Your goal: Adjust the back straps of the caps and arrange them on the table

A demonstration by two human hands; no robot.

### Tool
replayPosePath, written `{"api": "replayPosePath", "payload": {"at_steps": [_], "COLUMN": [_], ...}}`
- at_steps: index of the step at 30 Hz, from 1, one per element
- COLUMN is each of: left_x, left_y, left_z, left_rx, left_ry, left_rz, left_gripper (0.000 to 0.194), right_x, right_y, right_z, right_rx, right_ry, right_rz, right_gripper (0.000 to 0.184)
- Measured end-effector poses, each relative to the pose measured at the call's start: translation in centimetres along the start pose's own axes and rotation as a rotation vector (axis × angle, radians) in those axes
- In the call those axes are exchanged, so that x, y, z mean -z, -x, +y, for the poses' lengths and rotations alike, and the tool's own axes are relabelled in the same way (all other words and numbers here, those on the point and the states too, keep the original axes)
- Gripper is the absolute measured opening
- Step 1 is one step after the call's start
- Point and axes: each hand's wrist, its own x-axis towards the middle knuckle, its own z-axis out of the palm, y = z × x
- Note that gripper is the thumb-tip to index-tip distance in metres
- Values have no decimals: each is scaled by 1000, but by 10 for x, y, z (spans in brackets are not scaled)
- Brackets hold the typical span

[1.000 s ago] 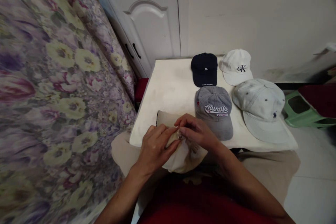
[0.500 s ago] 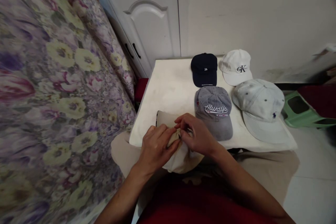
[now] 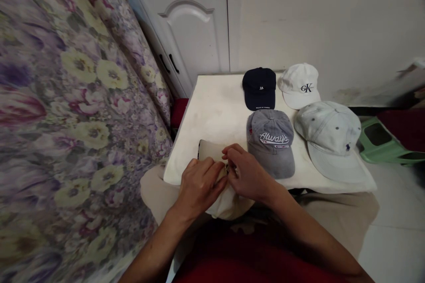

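Note:
A cream cap [image 3: 229, 205] lies at the table's front edge, over my lap, its brim pointing away from me. My left hand [image 3: 201, 185] is closed on the cap's strap from the left. From the right, my right hand [image 3: 247, 172] pinches the strap close to a small metal buckle [image 3: 227, 168]. The fingertips of both hands nearly meet there and hide most of the strap. Just right of my hands sits a grey cap [image 3: 270, 141] with "Always" lettering.
Behind the grey cap are a navy cap [image 3: 259, 88] and a white cap [image 3: 299, 85]; a pale washed cap [image 3: 328, 137] sits at the right. All rest on a cream-covered table [image 3: 219, 106]. A floral curtain [image 3: 83, 119] hangs left, and a green stool [image 3: 381, 141] stands right.
My right hand has turned slightly, its fingers curling further over the buckle. My left hand stays almost in place on the cap. The other caps have not moved on the table.

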Motion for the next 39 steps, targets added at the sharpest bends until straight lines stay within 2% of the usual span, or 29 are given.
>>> {"api": "replayPosePath", "payload": {"at_steps": [7, 11, 15, 26, 31, 39], "left_x": [2, 1, 0, 1, 0, -1], "left_y": [0, 1, 1, -1, -1, 0], "left_z": [0, -1, -1, -2, -3, -3], "left_rx": [-30, -35, -8, 44, 51, 40], "left_ry": [-24, -21, 13, 68, 59, -9], "left_rz": [-14, -7, 11, 34, 32, 27], "left_gripper": [14, 16, 14, 12, 12, 12], "right_x": [3, 4, 4, 6, 2, -4], "right_y": [0, 0, 0, 3, 1, 0], "right_z": [-1, 0, 1, 10, 10, 9], "right_rx": [-28, -58, -74, -12, -22, -25], "right_ry": [17, 22, -88, -241, -279, -147], "right_rz": [-68, -45, -9, 4, 46, 116], "right_gripper": [25, 25, 23, 14, 15, 21]}}
